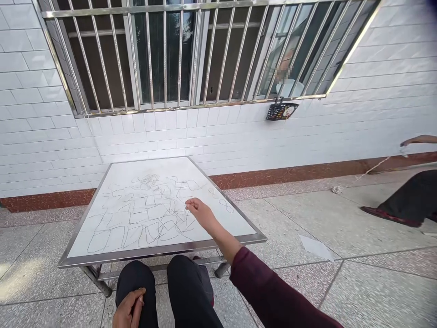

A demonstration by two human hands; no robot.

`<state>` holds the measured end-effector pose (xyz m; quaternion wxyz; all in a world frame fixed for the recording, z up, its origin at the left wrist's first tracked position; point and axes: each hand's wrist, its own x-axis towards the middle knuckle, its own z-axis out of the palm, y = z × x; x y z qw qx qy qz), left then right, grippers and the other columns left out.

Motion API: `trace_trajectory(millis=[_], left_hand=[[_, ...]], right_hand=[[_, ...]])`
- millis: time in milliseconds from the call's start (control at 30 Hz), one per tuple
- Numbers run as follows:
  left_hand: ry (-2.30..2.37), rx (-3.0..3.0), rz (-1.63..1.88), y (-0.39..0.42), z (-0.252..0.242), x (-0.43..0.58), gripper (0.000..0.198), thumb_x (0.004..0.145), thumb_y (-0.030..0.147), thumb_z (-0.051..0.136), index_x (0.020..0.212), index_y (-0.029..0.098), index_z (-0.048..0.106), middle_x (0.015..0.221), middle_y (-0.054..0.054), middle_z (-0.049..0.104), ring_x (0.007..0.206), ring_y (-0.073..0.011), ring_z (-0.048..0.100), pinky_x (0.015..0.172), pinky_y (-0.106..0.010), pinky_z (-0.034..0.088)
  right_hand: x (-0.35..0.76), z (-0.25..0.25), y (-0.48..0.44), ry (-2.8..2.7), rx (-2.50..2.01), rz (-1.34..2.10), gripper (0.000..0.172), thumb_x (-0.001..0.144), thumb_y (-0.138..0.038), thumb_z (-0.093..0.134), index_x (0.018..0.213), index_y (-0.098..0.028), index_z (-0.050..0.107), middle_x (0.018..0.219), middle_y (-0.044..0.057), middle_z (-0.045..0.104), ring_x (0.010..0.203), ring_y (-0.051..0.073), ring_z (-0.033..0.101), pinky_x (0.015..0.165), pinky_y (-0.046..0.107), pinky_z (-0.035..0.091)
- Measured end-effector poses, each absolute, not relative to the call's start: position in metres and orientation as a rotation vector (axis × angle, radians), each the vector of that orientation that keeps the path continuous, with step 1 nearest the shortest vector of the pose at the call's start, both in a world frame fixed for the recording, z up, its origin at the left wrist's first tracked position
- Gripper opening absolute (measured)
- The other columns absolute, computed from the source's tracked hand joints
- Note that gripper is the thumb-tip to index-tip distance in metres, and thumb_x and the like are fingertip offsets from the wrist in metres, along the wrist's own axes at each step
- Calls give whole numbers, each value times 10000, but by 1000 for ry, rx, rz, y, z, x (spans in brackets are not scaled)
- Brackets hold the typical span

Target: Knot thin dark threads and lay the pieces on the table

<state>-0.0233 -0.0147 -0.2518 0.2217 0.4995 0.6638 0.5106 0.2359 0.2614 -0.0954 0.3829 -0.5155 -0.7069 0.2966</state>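
My right hand (201, 213) reaches over the right part of a low white-topped table (191, 173) with a metal rim. Its thumb and fingers are pinched together near the tabletop; whatever they hold, if anything, is too small to name. Thin, dark, tangled lines (146, 212) cover much of the white surface, and I cannot tell whether they are drawn or are loose threads. A small loop of line (227, 206) lies to the right of this hand. My left hand (129, 310) rests at my left knee, thumb and fingers pressed together, their grip unclear.
Behind the table stands a white tiled wall (239, 136) with a barred window (164, 59). A dark patterned bag (282, 110) hangs from the bars. At right, another person's hand (406, 143) holds a pale cord (375, 165). White paper (316, 247) lies on the floor.
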Motion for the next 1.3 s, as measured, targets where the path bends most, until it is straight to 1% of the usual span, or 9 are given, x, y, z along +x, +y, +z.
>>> trace_trajectory(millis=[100, 200, 267, 400, 600, 833, 1000, 1133, 1300], left_hand=[[1755, 1294, 1303, -9, -232, -25, 488, 888, 592, 506, 1060, 195, 730, 895, -84, 756, 700, -195, 713, 545, -259, 578], [1782, 1497, 1436, 7, -205, -20, 373, 949, 458, 472, 1072, 196, 706, 1065, -105, 726, 932, -215, 703, 780, -333, 597], [1780, 1774, 1460, 22, -189, -14, 320, 978, 351, 434, 1103, 207, 691, 1102, -103, 707, 1046, -221, 662, 942, -401, 542], [1730, 2273, 1282, 52, -166, 0, 342, 983, 199, 387, 1225, 215, 628, 1188, -99, 682, 1135, -213, 615, 1000, -418, 502], [1788, 2805, 692, 96, -172, 5, 521, 974, 285, 441, 1481, 191, 370, 1498, -107, 470, 1454, -273, 300, 1152, -519, 309], [1845, 2801, 520, 100, -193, -17, 514, 984, 175, 352, 1498, 153, 338, 1528, -121, 426, 1477, -268, 242, 1193, -528, 208], [1776, 2792, 608, 91, -183, -24, 477, 987, 183, 381, 1462, 153, 395, 1482, -134, 479, 1444, -289, 316, 1162, -529, 255], [1519, 2836, 500, 62, -189, -13, 407, 983, 208, 420, 1383, 185, 494, 1289, -118, 635, 1281, -248, 513, 1051, -433, 390], [1451, 2816, 349, 41, -211, 6, 373, 958, 158, 444, 1316, 150, 548, 1138, -124, 685, 1173, -259, 557, 1019, -442, 388]], right_hand=[[216, -108, 246, -1736, -1231, 869, 219, 858, -352, 463, 987, -230, 592, 872, 28, 706, 729, 173, 634, 610, 274, 467], [193, -125, 248, -1667, -1220, 962, 189, 803, -315, 480, 920, -220, 595, 805, 19, 689, 653, 165, 611, 580, 273, 455], [181, -135, 253, -1621, -1224, 1013, 174, 782, -287, 476, 888, -214, 593, 778, 18, 679, 629, 161, 599, 574, 275, 459], [169, -144, 261, -1544, -1211, 1084, 174, 772, -264, 477, 883, -208, 599, 787, 26, 678, 624, 152, 584, 569, 270, 471], [170, -140, 264, -1418, -1164, 1180, 196, 763, -306, 524, 901, -190, 600, 818, 38, 656, 622, 137, 567, 554, 255, 464], [187, -144, 236, -1272, -989, 1252, 274, 797, -434, 598, 953, -210, 577, 833, -5, 605, 619, 103, 517, 549, 229, 431], [201, -141, 200, -1172, -914, 1241, 221, 844, -412, 605, 966, -230, 577, 833, -14, 582, 595, 85, 484, 530, 218, 407], [212, -137, 175, -1120, -885, 1229, 200, 848, -409, 621, 943, -239, 577, 810, -15, 563, 574, 91, 462, 496, 220, 381], [218, -134, 167, -1107, -874, 1287, 194, 840, -379, 645, 963, -237, 595, 805, -18, 570, 591, 89, 478, 510, 218, 391]])
